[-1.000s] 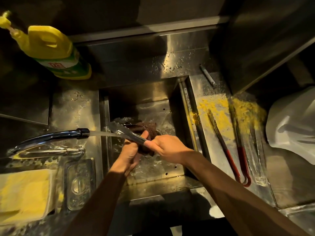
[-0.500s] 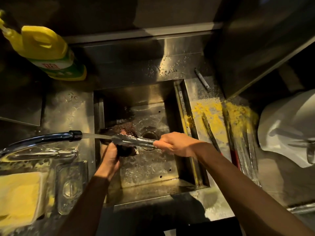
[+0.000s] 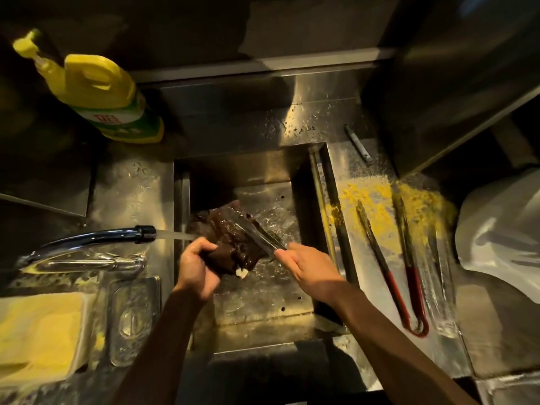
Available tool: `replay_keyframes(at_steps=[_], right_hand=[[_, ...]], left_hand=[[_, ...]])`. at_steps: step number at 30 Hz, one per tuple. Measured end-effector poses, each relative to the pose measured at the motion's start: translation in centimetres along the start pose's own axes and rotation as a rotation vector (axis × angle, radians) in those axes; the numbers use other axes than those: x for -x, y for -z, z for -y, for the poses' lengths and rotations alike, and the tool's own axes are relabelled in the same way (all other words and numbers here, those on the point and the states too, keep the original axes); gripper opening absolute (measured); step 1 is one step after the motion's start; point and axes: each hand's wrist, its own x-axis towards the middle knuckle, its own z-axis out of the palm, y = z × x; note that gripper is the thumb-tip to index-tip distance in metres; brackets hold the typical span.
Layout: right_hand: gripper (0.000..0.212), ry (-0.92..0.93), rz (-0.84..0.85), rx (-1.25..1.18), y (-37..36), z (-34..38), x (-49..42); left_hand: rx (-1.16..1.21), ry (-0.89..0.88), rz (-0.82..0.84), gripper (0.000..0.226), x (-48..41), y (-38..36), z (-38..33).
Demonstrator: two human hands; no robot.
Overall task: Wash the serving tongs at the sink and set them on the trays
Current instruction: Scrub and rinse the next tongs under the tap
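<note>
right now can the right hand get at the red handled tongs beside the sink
Probably yes: the red handled tongs lie uncovered just right of the right hand, with nothing between. But its grip is full with the steel tongs, so it would have to let go first.

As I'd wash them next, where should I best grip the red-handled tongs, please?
Take the red-handled tongs by the red sleeves at the looped end, from the near side: that end lies nearest you, and the tips point away into yellow residue.
</note>
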Motion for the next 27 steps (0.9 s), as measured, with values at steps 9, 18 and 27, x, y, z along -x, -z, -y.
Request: replay_keyframes(at_steps=[9,18,27], right_hand=[[0.05,0.058,0.091,-0.005,0.2,2.1,-0.5],[0.059,0.142,0.146,0.129,1.2,1.5,-1.6],[0.059,0.157,0.125,0.189,1.5,1.8,-2.0]], left_hand=[[-0.184,-0.055,0.062,0.043,0.1,1.0,-1.2],[-0.545,-0.302,-0.052,0.043,-0.1,1.4,-1.7],[-0.62,-0.273,-0.056,0.047,-1.0,2.9,-1.5]])
